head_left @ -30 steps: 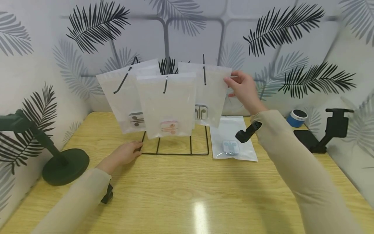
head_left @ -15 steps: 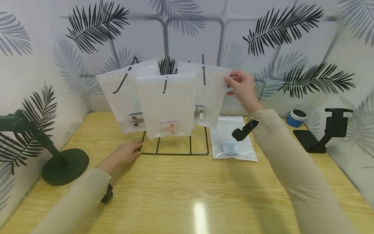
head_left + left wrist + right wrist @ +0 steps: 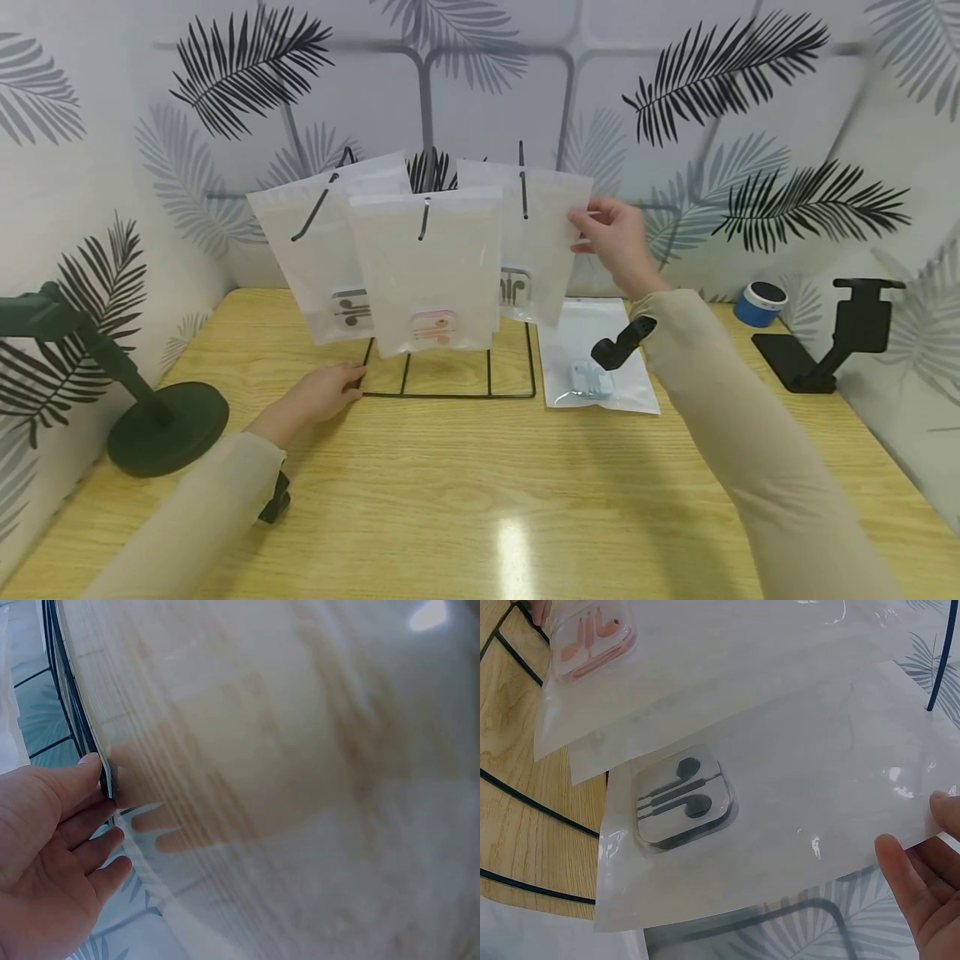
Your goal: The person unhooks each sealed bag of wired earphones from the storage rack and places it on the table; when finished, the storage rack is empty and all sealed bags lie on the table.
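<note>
Two hands are at work at a wire rack, and each has a hold on something. The right hand (image 3: pixel 617 242) pinches the right edge of the right bag (image 3: pixel 551 242) between thumb and fingers. That white, milky bag hangs from the right hook (image 3: pixel 524 196) on the far right side of the rack, and the case with dark earphones (image 3: pixel 514 287) lies low inside it. The left hand (image 3: pixel 324 392) grips the near left corner of the black wire rack (image 3: pixel 450 396), thumb and forefinger on the wire, the other fingers loosely bent in the left wrist view. Between the hands, the middle bag (image 3: pixel 427 258) hangs nearest on the middle hook (image 3: pixel 425 218), a pink earphone case (image 3: pixel 434 328) at its bottom; it overlaps both neighbours. To its left, the left bag (image 3: pixel 311 271) hangs tilted on the left hook (image 3: pixel 318 210), a dark earphone case (image 3: pixel 351 308) showing near its lower edge. Just right of the rack, the flat bag (image 3: pixel 588 329) lies on the wooden table (image 3: pixel 420 500), holding a pale blue earphone case (image 3: pixel 592 379) toward its near end. Farther right stand a blue round container (image 3: pixel 760 304) with a dark top, and the black stand (image 3: pixel 862 321), nearer than the container. At far left is the base of a dark green lamp (image 3: pixel 168 429). Leaf-patterned wall covering (image 3: pixel 495 83) fills the far side.
</note>
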Demonstrator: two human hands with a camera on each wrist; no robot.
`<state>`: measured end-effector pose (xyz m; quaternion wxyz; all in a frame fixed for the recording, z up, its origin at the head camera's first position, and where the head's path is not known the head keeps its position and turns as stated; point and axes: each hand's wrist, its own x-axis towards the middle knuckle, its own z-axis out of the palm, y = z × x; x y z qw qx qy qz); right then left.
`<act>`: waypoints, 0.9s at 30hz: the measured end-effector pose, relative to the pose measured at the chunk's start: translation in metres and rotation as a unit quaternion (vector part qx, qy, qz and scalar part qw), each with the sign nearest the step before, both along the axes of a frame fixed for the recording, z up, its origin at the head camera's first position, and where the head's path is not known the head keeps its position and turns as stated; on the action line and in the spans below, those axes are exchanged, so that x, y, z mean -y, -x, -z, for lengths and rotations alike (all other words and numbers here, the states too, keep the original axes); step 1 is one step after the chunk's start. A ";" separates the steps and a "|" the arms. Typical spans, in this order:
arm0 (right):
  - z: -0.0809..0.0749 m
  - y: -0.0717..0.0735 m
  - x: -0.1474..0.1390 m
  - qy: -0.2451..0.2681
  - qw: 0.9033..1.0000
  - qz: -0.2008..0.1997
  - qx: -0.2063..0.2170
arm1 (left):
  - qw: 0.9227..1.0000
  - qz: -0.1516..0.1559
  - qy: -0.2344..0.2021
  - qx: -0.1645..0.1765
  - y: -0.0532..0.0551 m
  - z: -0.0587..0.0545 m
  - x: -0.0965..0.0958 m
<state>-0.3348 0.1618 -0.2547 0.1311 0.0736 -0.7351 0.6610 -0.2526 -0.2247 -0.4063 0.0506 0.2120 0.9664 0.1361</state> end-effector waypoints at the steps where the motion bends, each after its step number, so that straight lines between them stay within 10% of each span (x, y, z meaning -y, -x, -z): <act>1: 0.001 0.000 0.000 0.000 1.000 0.000 -0.001 | 1.000 0.001 0.001 -0.001 0.000 0.000 0.000; 27: 0.002 -0.005 -0.001 -0.028 0.999 0.029 -0.020 | 1.000 0.000 0.001 -0.001 0.001 0.001 0.001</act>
